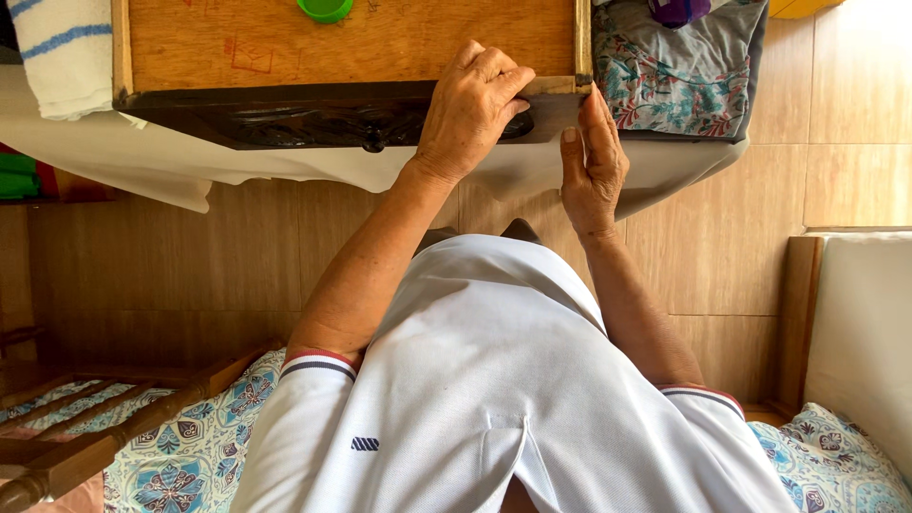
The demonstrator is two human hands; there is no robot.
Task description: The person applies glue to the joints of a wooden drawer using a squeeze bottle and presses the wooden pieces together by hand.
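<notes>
Item: wooden drawer (351, 43) — a shallow box of worn, tan board with raised side rails and a dark, carved front panel that faces us, glossy and nearly black. It sits on a white cloth (123, 157) that drapes off the edge of the surface beneath.

Our left hand (470, 109) lies over the drawer's front edge near its right corner, fingers curled down onto the top rim, thumb against the dark face — a grasp on the wood. Our right hand (591, 157) stands upright just beside it at the corner, palm toward the drawer, fingers straight and pressed along the end of the side rail; we cannot tell whether it grips or merely steadies.

Inside the drawer, at the far edge: a round green plastic lid (325, 9), only partly in view.

Adjacent items: a floral fabric (655, 81) in teal and pink, folded, to the right of the drawer; a white towel with blue stripes (62, 47) at the left. Below: pale wood-grain floor tiles (190, 256), a turned wooden chair frame (104, 432), cushions in blue patterned print (180, 465).
</notes>
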